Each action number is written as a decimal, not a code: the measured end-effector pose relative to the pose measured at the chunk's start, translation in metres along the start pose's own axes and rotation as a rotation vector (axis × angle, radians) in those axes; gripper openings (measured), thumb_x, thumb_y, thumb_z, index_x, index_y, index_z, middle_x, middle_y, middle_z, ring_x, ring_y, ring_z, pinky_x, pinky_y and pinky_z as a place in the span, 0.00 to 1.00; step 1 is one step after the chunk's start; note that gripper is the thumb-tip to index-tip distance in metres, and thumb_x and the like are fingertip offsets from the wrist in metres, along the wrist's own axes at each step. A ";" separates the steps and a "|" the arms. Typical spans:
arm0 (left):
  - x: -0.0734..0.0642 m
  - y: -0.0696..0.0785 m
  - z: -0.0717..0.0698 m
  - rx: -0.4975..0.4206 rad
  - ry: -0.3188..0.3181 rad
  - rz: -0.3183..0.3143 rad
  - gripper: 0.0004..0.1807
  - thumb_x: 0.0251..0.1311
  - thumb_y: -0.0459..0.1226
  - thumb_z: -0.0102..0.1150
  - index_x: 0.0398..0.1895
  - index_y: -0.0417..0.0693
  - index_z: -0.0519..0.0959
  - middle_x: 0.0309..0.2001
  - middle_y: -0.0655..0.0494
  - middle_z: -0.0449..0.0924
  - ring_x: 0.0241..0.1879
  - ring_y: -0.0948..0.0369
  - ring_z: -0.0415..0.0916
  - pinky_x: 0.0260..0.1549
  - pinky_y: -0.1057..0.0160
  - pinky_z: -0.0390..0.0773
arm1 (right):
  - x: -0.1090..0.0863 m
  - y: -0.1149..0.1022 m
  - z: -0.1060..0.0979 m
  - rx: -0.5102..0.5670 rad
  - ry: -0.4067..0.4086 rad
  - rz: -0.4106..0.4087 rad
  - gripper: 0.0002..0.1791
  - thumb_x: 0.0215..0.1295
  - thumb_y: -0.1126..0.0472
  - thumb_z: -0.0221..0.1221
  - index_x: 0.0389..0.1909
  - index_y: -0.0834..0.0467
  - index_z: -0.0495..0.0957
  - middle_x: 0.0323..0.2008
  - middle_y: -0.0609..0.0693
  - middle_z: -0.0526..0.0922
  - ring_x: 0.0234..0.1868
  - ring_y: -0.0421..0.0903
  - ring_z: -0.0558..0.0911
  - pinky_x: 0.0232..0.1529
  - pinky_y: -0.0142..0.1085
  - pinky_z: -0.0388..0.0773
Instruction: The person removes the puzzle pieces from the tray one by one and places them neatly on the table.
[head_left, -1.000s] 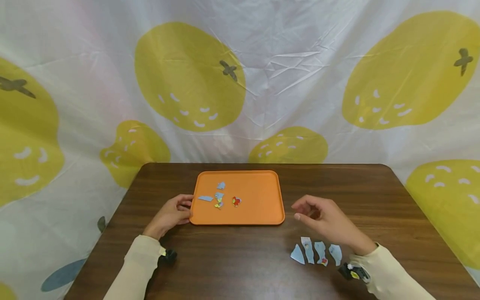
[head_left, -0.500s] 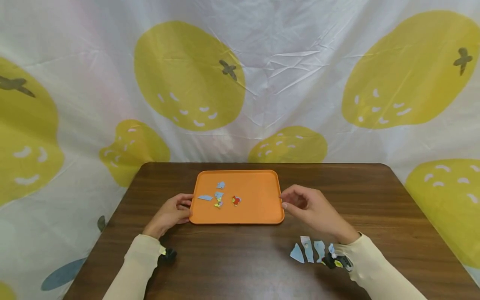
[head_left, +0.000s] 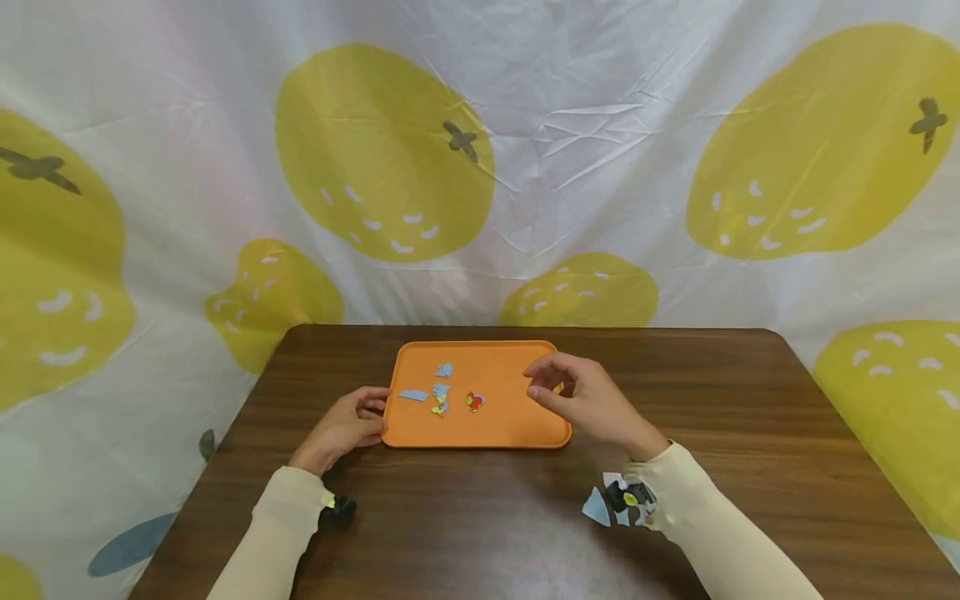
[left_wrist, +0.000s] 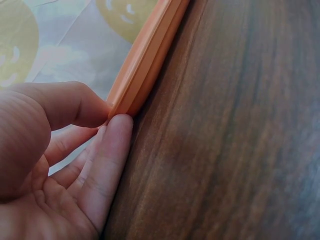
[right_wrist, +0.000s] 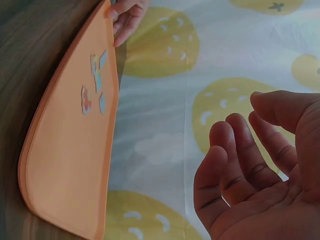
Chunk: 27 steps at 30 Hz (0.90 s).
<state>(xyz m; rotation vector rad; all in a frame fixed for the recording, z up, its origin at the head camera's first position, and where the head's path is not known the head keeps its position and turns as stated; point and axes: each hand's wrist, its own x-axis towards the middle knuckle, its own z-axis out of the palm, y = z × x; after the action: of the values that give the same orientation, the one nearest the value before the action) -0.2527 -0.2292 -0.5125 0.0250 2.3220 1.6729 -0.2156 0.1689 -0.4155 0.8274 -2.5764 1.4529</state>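
An orange tray (head_left: 517,429) lies on the table, with several small cut-out pieces on it. Among these are a red piece (head_left: 475,402), a blue sliver (head_left: 414,395) and a blue piece (head_left: 445,370) at the back. My left hand (head_left: 341,429) pinches the tray's left rim between thumb and fingers, as the left wrist view shows up close. Above the tray's right part hovers my right hand (head_left: 588,396), fingers loosely curled with nothing between them. In the right wrist view the right hand (right_wrist: 255,165) shows bare fingertips, apart from the thumb.
Near the front right lie several light-blue cut-out pieces, one a triangle (head_left: 596,507); the right wrist's camera (head_left: 628,496) covers part of them. A brown wood-grain table (head_left: 450,525) ends at a curtain (head_left: 585,200) printed with yellow fruit.
My right hand has moved left from beside the tray, past its right rim, to above its right part. The left hand has stayed at the left rim.
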 end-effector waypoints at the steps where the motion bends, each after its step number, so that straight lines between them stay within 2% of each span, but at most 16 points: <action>1: 0.000 0.000 0.000 0.000 -0.002 0.002 0.33 0.59 0.28 0.62 0.70 0.48 0.68 0.58 0.41 0.69 0.45 0.54 0.77 0.39 0.58 0.85 | 0.003 0.001 0.002 0.002 -0.001 -0.001 0.09 0.66 0.53 0.64 0.46 0.42 0.81 0.36 0.41 0.84 0.38 0.41 0.81 0.35 0.37 0.79; 11: 0.003 -0.002 -0.001 0.017 0.004 -0.007 0.33 0.59 0.29 0.63 0.69 0.50 0.69 0.58 0.43 0.69 0.45 0.56 0.77 0.39 0.58 0.85 | 0.029 0.007 0.025 0.043 0.004 0.005 0.11 0.65 0.55 0.65 0.47 0.49 0.81 0.36 0.46 0.85 0.39 0.44 0.82 0.38 0.43 0.80; 21: 0.002 -0.002 0.000 -0.006 -0.005 0.007 0.34 0.58 0.28 0.63 0.70 0.48 0.68 0.58 0.43 0.68 0.44 0.56 0.76 0.38 0.58 0.85 | 0.055 0.027 0.053 0.096 -0.023 -0.001 0.10 0.64 0.59 0.66 0.46 0.51 0.81 0.35 0.47 0.84 0.36 0.44 0.82 0.40 0.46 0.81; 27: 0.000 -0.001 -0.001 -0.010 -0.008 0.002 0.35 0.58 0.27 0.62 0.70 0.48 0.67 0.58 0.42 0.68 0.44 0.55 0.76 0.39 0.58 0.85 | 0.064 0.037 0.073 0.085 -0.054 0.049 0.12 0.63 0.63 0.66 0.47 0.53 0.81 0.35 0.48 0.84 0.35 0.44 0.82 0.41 0.40 0.81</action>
<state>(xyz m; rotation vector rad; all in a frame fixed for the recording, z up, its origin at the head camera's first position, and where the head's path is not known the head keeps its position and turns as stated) -0.2528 -0.2308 -0.5133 0.0323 2.3087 1.6816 -0.2744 0.0983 -0.4641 0.8308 -2.6081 1.5849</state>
